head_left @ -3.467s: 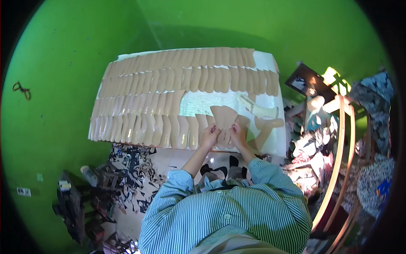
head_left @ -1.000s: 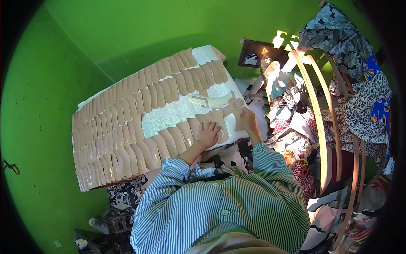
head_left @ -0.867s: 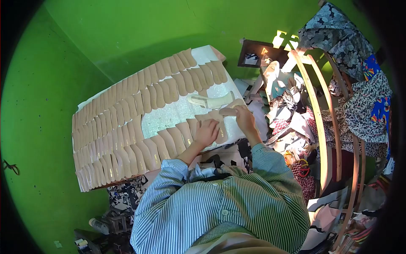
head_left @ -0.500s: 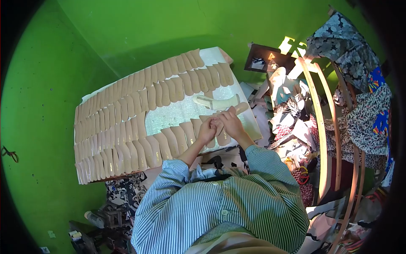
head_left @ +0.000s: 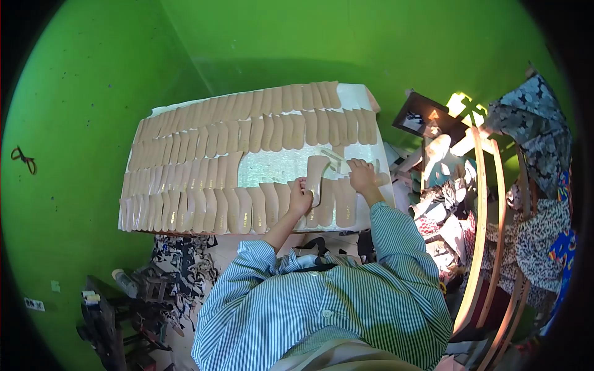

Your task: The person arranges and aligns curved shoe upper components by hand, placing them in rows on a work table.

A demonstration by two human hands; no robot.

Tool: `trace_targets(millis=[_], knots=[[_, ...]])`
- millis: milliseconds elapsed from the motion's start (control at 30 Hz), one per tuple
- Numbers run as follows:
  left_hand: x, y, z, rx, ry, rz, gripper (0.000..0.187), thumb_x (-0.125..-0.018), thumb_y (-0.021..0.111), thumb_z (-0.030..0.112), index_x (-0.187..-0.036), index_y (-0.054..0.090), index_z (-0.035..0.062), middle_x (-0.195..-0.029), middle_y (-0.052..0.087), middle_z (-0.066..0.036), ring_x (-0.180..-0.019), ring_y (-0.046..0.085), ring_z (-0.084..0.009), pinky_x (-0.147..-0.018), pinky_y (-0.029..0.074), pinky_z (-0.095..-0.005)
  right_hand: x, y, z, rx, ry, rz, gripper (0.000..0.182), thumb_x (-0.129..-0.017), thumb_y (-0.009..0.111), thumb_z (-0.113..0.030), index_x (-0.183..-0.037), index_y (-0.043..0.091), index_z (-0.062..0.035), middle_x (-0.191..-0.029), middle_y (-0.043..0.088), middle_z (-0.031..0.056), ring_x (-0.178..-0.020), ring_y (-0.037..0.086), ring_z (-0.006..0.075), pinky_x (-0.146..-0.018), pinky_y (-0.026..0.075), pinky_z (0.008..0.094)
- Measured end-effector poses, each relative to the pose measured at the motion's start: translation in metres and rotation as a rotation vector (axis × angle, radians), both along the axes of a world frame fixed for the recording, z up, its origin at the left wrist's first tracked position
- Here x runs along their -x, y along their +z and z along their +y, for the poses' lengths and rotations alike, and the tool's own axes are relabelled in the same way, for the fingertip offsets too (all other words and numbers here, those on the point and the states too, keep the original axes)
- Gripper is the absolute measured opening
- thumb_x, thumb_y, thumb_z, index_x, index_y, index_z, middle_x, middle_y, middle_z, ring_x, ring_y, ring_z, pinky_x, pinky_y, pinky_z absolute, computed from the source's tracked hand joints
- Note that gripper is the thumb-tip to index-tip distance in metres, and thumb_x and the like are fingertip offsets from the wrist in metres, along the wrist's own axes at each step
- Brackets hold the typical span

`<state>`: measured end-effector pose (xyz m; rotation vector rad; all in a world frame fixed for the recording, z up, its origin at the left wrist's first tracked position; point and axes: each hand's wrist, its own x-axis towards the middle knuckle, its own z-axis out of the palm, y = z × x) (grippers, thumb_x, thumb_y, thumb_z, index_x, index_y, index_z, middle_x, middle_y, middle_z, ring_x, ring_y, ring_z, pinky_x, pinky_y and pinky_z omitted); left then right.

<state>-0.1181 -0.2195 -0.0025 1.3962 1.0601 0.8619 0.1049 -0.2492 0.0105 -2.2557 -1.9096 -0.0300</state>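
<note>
A tan, sole-shaped insole (head_left: pixel 317 168) stands tilted up from the board, its lower part pinched in my left hand (head_left: pixel 301 196). My right hand (head_left: pixel 362 175) reaches over the right end of a pale, elongated object (head_left: pixel 335 159) whose kind I cannot make out. Its fingers are stretched out, and the hand hides part of that object. Just below my right hand lie more tan insoles (head_left: pixel 345 204) with small gold lettering at their heels. To the left, the front row of overlapping insoles (head_left: pixel 235 210) continues along the board's near edge.
Several rows of insoles (head_left: pixel 247 133) cover the white board (head_left: pixel 272 166). Fabric scraps (head_left: pixel 442 204) are heaped at the right, beside curved wooden bars (head_left: pixel 476 235) and hanging patterned cloth (head_left: pixel 538 210). A green wall (head_left: pixel 278 43) stands behind; dark furniture (head_left: pixel 105 315) is at lower left.
My hands, close together before, have moved apart. The left now raises an insole; the right has gone over the pale object's end. The whole view has shifted.
</note>
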Motion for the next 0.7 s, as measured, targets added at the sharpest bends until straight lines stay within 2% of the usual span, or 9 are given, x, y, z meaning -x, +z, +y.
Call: trace_targets(millis=[67, 167, 300, 367, 433, 467, 500, 567, 700], knots=[[0.006, 0.002, 0.002, 0.022, 0.03, -0.002, 0.041, -0.07, 0.042, -0.006, -0.11, 0.042, 0.0017, -0.086, 0.051, -0.009, -0.074, 0.051, -0.0157, -0.066, 0.044, -0.0277, 0.004, 0.003, 0.007, 0.074, -0.015, -0.005, 0.047, -0.072, 0.059, -0.02, -0.117, 0.048, -0.0156, -0.117, 0.05, 0.0014, -0.11, 0.044, 0.0182, -0.09, 0.031, 0.0395], [0.018, -0.002, 0.006, -0.008, 0.057, -0.038, 0.041, -0.07, 0.042, -0.006, -0.11, 0.042, 0.002, -0.087, 0.05, -0.009, -0.073, 0.051, -0.0162, -0.065, 0.044, -0.0284, 0.004, -0.001, 0.016, 0.139, -0.085, 0.025, 0.052, -0.069, 0.064, -0.025, -0.117, 0.047, -0.0162, -0.113, 0.052, 0.0019, -0.109, 0.045, 0.0188, -0.092, 0.03, 0.0405], [0.034, -0.007, 0.017, -0.01, 0.104, 0.027, 0.039, -0.071, 0.042, -0.004, -0.11, 0.043, 0.0009, -0.086, 0.051, -0.011, -0.073, 0.052, -0.0185, -0.064, 0.043, -0.0298, 0.001, 0.014, 0.018, 0.205, -0.05, 0.079, 0.049, -0.067, 0.063, -0.024, -0.113, 0.049, -0.0145, -0.109, 0.055, 0.0057, -0.105, 0.048, 0.0217, -0.089, 0.03, 0.0398], [0.045, -0.011, 0.027, 0.021, 0.137, 0.037, 0.038, -0.072, 0.042, -0.003, -0.109, 0.043, 0.0005, -0.084, 0.052, -0.012, -0.072, 0.053, -0.0202, -0.064, 0.043, -0.0304, 0.002, 0.018, 0.019, 0.21, -0.063, 0.103, 0.048, -0.066, 0.064, -0.024, -0.111, 0.049, -0.0161, -0.105, 0.056, 0.0048, -0.104, 0.049, 0.0208, -0.093, 0.029, 0.0415], [0.058, -0.009, 0.041, -0.15, 0.219, 0.29, 0.039, -0.07, 0.045, -0.001, -0.109, 0.044, 0.0009, -0.08, 0.054, -0.014, -0.07, 0.053, -0.0244, -0.066, 0.044, -0.0329, 0.004, 0.018, 0.02, 0.191, -0.061, 0.104, 0.047, -0.066, 0.064, -0.023, -0.111, 0.05, -0.016, -0.105, 0.056, 0.0049, -0.103, 0.05, 0.0209, -0.093, 0.029, 0.0417], [0.066, -0.001, 0.046, -0.08, 0.238, 0.412, 0.045, -0.068, 0.048, 0.001, -0.112, 0.042, 0.0019, -0.079, 0.056, -0.016, -0.073, 0.055, -0.0291, -0.067, 0.044, -0.0358, 0.004, 0.016, 0.02, 0.17, -0.068, 0.108, 0.046, -0.066, 0.063, -0.021, -0.11, 0.05, -0.0159, -0.104, 0.056, 0.0051, -0.103, 0.05, 0.021, -0.093, 0.029, 0.0419], [0.073, 0.005, 0.054, -0.081, 0.238, 0.411, 0.045, -0.068, 0.048, 0.001, -0.112, 0.042, 0.0019, -0.079, 0.056, -0.016, -0.073, 0.055, -0.0291, -0.067, 0.044, -0.0358, 0.005, 0.015, 0.021, 0.168, -0.067, 0.107, 0.046, -0.066, 0.063, -0.021, -0.11, 0.05, -0.0159, -0.104, 0.056, 0.0051, -0.103, 0.05, 0.021, -0.093, 0.029, 0.0419], [0.086, 0.015, 0.07, -0.014, 0.297, 0.612, 0.052, -0.066, 0.049, 0.001, -0.116, 0.038, 0.0048, -0.082, 0.057, -0.017, -0.081, 0.057, -0.0314, -0.071, 0.044, -0.0385, 0.005, 0.009, 0.022, 0.189, -0.069, 0.097, 0.045, -0.066, 0.06, -0.018, -0.11, 0.05, -0.0161, -0.104, 0.056, 0.0052, -0.102, 0.05, 0.0214, -0.093, 0.028, 0.042], [0.107, 0.036, 0.093, -0.014, 0.324, 0.634, 0.056, -0.066, 0.05, 0.001, -0.12, 0.036, 0.0094, -0.086, 0.058, -0.017, -0.084, 0.057, -0.0334, -0.072, 0.044, -0.0403, 0.004, 0.003, 0.019, 0.134, -0.058, 0.071, 0.046, -0.065, 0.06, -0.02, -0.109, 0.052, -0.0148, -0.102, 0.057, 0.0062, -0.1, 0.051, 0.0218, -0.088, 0.031, 0.0399]])
